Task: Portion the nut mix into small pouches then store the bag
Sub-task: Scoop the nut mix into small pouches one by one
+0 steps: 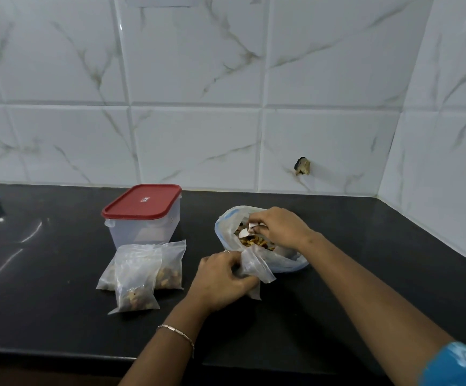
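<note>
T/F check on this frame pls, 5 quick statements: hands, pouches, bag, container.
1. The red lid is on the container. True.
2. The left hand holds a small clear pouch. True.
3. The right hand rests flat on the counter. False: it is in the mouth of the big bag, pinching a white scoop.
4. The filled pouches lie to the right of the big bag. False: they lie to its left, in front of the container.
5. The big bag is open and nut mix shows inside. True.
</note>
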Demonstrator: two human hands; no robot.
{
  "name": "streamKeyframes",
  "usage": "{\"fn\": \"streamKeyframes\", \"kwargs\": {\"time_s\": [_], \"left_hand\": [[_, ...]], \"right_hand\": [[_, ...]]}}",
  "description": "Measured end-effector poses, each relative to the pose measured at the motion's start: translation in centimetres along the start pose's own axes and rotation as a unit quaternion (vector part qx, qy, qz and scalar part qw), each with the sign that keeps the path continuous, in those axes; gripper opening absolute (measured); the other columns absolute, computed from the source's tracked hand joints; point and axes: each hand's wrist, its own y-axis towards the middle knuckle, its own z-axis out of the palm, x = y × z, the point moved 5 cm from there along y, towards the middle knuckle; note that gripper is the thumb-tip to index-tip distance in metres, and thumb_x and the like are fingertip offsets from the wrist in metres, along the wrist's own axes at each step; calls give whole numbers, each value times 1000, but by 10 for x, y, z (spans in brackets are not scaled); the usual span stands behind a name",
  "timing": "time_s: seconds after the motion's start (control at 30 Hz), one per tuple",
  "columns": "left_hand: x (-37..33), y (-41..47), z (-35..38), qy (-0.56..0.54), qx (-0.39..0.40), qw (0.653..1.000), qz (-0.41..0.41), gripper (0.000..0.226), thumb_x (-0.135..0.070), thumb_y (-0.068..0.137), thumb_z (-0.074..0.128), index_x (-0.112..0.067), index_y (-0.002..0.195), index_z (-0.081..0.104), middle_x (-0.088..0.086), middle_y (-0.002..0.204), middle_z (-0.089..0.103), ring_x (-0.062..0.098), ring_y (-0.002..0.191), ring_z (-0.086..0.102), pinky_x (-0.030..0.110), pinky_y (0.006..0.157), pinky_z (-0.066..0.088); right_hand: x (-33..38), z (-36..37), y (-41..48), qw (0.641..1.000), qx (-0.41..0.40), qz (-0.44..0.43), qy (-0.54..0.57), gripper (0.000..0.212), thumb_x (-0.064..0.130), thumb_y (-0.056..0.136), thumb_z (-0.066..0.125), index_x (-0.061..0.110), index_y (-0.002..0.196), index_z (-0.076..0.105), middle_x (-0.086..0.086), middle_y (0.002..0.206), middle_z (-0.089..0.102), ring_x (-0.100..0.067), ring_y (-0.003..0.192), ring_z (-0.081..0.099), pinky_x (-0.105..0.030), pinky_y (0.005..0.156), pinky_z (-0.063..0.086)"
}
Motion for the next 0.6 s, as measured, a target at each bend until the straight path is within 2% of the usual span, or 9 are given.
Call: {"fn": "streamKeyframes", "kwargs": {"time_s": [0.17, 0.27, 0.33, 0.4, 0.5, 0.6], "left_hand": [[1, 0, 1, 9, 10, 1000, -19, 37, -52, 70, 58, -23, 90, 70, -7, 80, 69, 5, 76, 61, 38, 88, 49], [2, 0, 1, -1, 14, 1000, -25, 44, -55, 66, 55, -22, 90, 71, -6, 81, 70, 6, 77, 63, 38, 87, 51], [3, 0, 1, -8, 13, 1000, -27, 44, -56, 65, 55, -23, 90, 71, -7, 81, 70, 6, 77, 64, 38, 86, 51], [2, 0, 2, -8, 18, 999, -26, 42, -56, 66, 56, -25, 92, 71, -8, 82, 70, 5, 78, 64, 37, 86, 51], [1, 0, 3, -12, 22, 999, -23, 32, -47, 74, 64, -23, 95, 71, -7, 85, 71, 6, 79, 65, 34, 81, 54], [1, 0, 3, -22, 24, 999, -18, 27, -43, 79, 66, -23, 97, 70, -9, 86, 71, 5, 80, 66, 32, 79, 56]], "right_hand": [[-5, -13, -8, 999, 40, -11, 34, 22, 28, 96, 57, 26, 116, 66, 6, 111, 68, -11, 90, 61, -27, 78, 44], [-12, -25, -20, 995, -12, 1, 94, 14, 24, 96, 58, 25, 105, 68, 9, 94, 67, -2, 69, 56, -25, 69, 43], [-21, -27, -28, 990, -68, 23, 122, 16, 26, 95, 59, 28, 108, 68, 10, 94, 70, -2, 71, 61, -26, 69, 51], [-30, -22, -38, 987, -115, 47, 104, 20, 27, 95, 59, 32, 113, 66, 9, 94, 73, -6, 75, 66, -29, 71, 55], [-36, -7, -49, 983, -155, 75, 64, 18, 29, 95, 59, 31, 111, 65, 5, 87, 72, -11, 70, 65, -30, 66, 56], [-36, 12, -54, 977, -164, 97, 93, 13, 29, 93, 62, 30, 104, 66, 6, 85, 70, -10, 68, 62, -25, 63, 51]]}}
